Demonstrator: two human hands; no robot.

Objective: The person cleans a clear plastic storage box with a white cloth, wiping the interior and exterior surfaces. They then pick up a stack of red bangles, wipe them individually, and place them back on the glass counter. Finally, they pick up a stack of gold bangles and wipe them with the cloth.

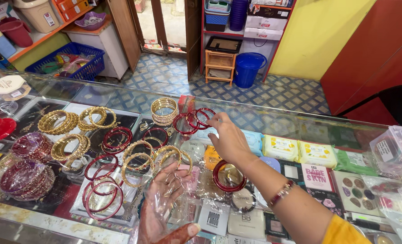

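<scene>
1. At nine o'clock I see a wrapped bundle of dark red bangles [24, 177] lying on the glass counter [264, 118], with a second wrapped maroon bundle [31, 147] just above it.
2. Toward ten o'clock, gold bangle stacks [58, 121] lie in loose overlapping rings on the glass.
3. At seven o'clock, thin red bangles [102, 195] rest flat in a small cluster, touching one another.
4. Just left of centre, gold bangles [137, 163] with red trim lie side by side.
5. At six o'clock my left hand [165, 203] sits palm up, fingers spread apart, inside a clear plastic bag [183, 190] that drapes over it; it is clamped on nothing solid that I can make out.
6. Toward twelve o'clock, an upright stack of gold bangles [164, 111] stands on the counter.
7. Just right of that stack, my right hand [228, 141] reaches forward, thumb and fingertips pinched together on a red bangle [204, 117], which overlaps another red bangle [185, 124] just beside it.
8. Beneath the right wrist, a wide dark red bangle [228, 177] lies flat.
9. At three o'clock, yellow wipe packets [280, 148] show under the glass, and a clear plastic box [397, 147] stands at the counter's far right end.
</scene>
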